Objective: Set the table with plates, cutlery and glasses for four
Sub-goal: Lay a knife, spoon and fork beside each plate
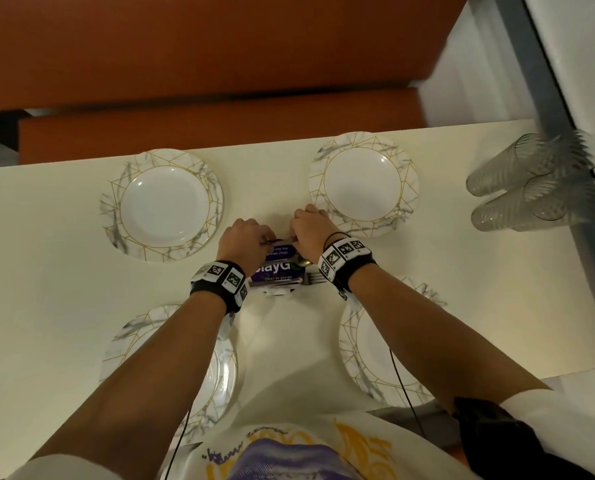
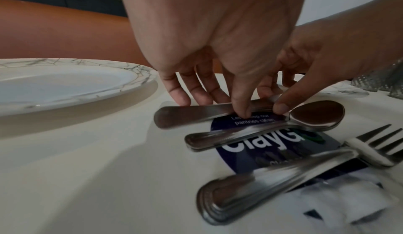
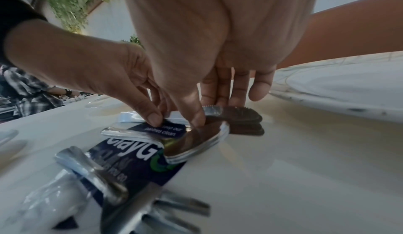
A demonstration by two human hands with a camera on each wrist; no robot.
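Several knives, spoons and forks lie in a pile at the table's middle, on a dark blue sticker. My left hand pinches the knife bundle near its handles between thumb and fingers. My right hand pinches the same bundle further along, close to the blades. The knives still touch the table. Marble-rimmed plates stand at far left, far right, near left and near right.
Several clear ribbed glasses lie stacked on their sides at the table's far right edge, beside a grey frame. An orange bench runs along the far side. A white paper band wraps the forks.
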